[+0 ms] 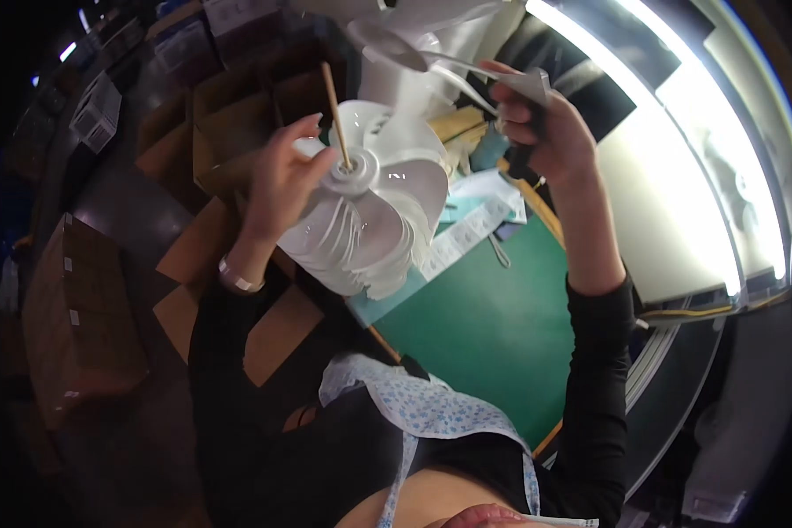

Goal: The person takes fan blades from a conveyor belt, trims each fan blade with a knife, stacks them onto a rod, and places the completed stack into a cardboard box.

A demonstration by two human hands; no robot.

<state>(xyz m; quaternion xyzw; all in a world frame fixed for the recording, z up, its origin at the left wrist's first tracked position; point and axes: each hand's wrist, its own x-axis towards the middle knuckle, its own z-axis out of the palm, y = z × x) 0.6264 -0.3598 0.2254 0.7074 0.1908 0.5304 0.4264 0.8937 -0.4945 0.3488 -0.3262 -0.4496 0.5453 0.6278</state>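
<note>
White plastic fan blades (407,181) are stacked on an upright wooden rod (333,106), which passes through their hubs. My left hand (290,172) is at the left side of the stack, thumb and fingers apart, close to the rod. It holds nothing that I can see. My right hand (559,132) is raised at the upper right, its fingers closed on a white fan blade (387,46) that is seen nearly edge-on and partly blurred. Something dark shows by the right palm; I cannot make out what it is.
A green work mat (484,334) lies right of the stack, with printed sheets (471,233) at its far edge. Open cardboard boxes (229,132) stand to the left, and a closed carton (84,317) is farther left. Bright tube lights (695,132) run along the right.
</note>
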